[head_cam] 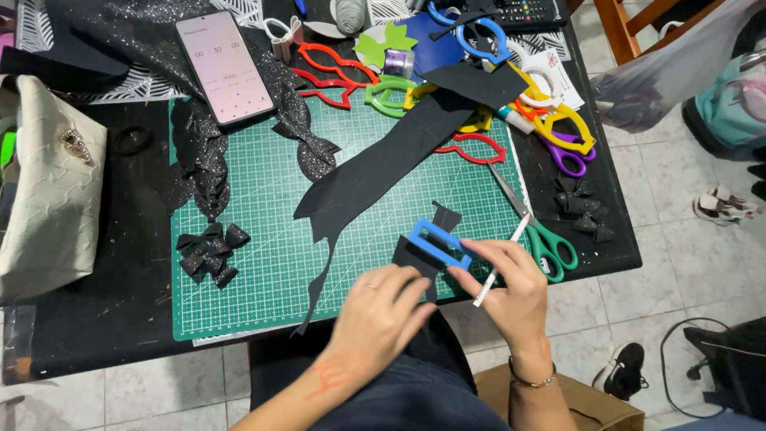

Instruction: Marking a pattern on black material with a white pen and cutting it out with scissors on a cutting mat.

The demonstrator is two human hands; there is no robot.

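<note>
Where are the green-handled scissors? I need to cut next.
In the head view, the green-handled scissors lie at the right edge of the green cutting mat, just above the right hand.

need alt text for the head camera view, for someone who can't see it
Seen from above, a person's left hand presses a small black fabric piece onto a green cutting mat, while the right hand holds a white pencil against a blue rectangular template. Green-handled scissors, a phone, glittery black bows and coloured templates surround them.
</note>
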